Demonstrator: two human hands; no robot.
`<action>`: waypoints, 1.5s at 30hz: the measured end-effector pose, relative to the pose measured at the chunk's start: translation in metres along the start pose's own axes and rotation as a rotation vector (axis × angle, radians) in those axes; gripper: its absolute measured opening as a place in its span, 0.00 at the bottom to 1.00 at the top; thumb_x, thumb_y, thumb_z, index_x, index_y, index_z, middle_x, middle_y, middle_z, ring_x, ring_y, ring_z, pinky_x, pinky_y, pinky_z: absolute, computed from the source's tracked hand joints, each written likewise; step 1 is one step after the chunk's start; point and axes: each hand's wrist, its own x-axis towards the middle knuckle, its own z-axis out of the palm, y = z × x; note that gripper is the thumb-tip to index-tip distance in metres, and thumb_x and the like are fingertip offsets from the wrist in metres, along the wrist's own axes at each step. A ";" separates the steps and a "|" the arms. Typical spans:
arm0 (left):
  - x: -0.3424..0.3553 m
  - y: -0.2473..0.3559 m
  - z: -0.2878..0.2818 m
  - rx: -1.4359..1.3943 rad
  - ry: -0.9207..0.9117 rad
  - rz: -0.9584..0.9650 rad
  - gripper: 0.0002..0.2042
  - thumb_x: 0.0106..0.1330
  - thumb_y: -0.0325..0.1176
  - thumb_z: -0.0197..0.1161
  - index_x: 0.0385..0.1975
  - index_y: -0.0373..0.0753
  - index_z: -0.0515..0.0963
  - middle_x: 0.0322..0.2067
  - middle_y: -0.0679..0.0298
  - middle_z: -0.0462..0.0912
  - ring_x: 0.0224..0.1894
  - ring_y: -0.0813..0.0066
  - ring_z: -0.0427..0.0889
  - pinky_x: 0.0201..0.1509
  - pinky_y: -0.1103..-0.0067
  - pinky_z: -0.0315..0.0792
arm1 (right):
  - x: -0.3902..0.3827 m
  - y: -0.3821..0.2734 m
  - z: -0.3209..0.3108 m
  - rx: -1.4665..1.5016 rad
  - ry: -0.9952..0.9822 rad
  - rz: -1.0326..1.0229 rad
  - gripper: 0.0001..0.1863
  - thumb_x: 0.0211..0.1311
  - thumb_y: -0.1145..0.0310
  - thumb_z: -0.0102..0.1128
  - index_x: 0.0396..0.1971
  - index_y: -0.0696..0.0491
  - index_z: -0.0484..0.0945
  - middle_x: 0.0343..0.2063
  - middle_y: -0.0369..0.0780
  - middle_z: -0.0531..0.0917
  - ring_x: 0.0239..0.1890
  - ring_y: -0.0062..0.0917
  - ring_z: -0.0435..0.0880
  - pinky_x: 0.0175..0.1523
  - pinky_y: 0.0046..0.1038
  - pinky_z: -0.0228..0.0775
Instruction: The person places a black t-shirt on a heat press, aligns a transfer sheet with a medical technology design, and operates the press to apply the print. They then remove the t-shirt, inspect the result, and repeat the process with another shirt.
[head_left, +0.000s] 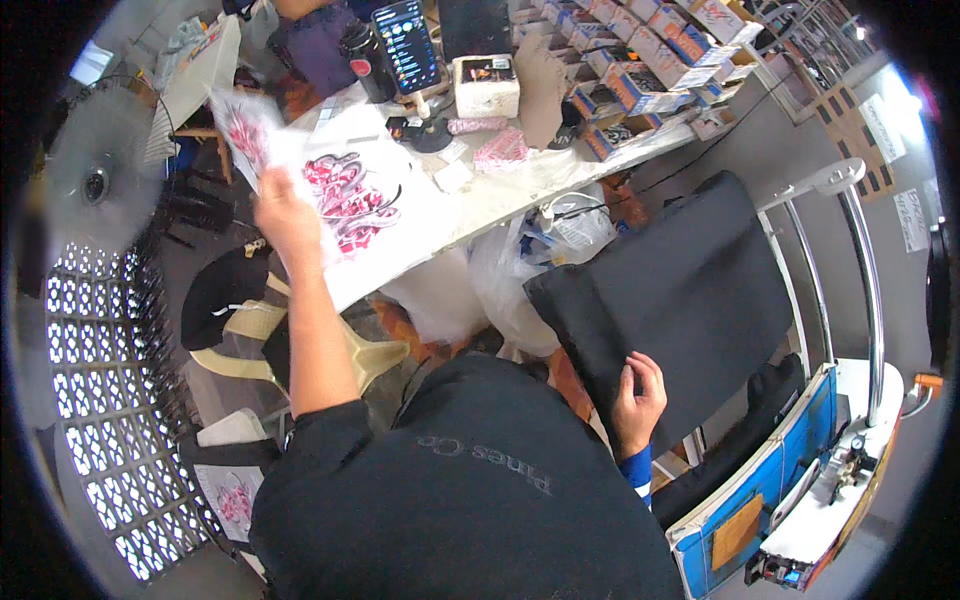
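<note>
Left hand [285,210] holds a printed sheet [243,128] at the table's [478,210] left end; right hand [638,400] touches black fabric [690,270].

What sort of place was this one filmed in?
Probably a small garment-printing workshop: the left hand holds a pink-patterned sheet by a white table, with black fabric and a chrome-barred machine at the right.
</note>
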 end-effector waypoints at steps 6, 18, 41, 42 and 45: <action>-0.185 0.179 0.055 -0.726 -1.072 0.471 0.18 0.69 0.31 0.60 0.57 0.31 0.78 0.52 0.46 0.84 0.54 0.48 0.84 0.58 0.62 0.77 | 0.032 0.004 -0.031 1.168 -0.024 0.309 0.29 0.78 0.54 0.51 0.68 0.58 0.65 0.63 0.47 0.76 0.65 0.39 0.77 0.68 0.44 0.70; -0.338 0.201 0.106 -0.525 -1.951 0.667 0.31 0.71 0.32 0.62 0.72 0.32 0.61 0.66 0.42 0.71 0.66 0.48 0.75 0.69 0.66 0.70 | -0.012 0.097 -0.062 1.420 0.377 0.856 0.28 0.75 0.55 0.50 0.67 0.54 0.66 0.56 0.48 0.81 0.52 0.39 0.85 0.54 0.45 0.80; -0.258 0.138 0.269 -0.336 -1.468 1.201 0.28 0.64 0.41 0.69 0.64 0.40 0.75 0.72 0.51 0.65 0.77 0.44 0.56 0.78 0.47 0.47 | -0.052 0.122 -0.052 -0.589 0.375 0.324 0.23 0.58 0.60 0.70 0.49 0.58 0.82 0.57 0.50 0.78 0.66 0.49 0.71 0.72 0.50 0.59; -0.257 0.139 0.272 -0.339 -1.477 1.186 0.28 0.64 0.41 0.69 0.64 0.40 0.75 0.72 0.51 0.65 0.77 0.44 0.56 0.78 0.47 0.47 | -0.051 0.119 -0.051 -0.579 0.380 0.323 0.23 0.58 0.60 0.70 0.50 0.58 0.81 0.58 0.50 0.78 0.66 0.49 0.70 0.72 0.51 0.58; -0.261 0.135 0.278 -0.409 -1.433 1.114 0.27 0.63 0.36 0.69 0.63 0.40 0.75 0.70 0.51 0.67 0.76 0.44 0.59 0.78 0.50 0.51 | -0.047 0.116 -0.050 -0.569 0.379 0.324 0.25 0.58 0.58 0.71 0.52 0.56 0.81 0.60 0.50 0.76 0.68 0.51 0.67 0.72 0.50 0.57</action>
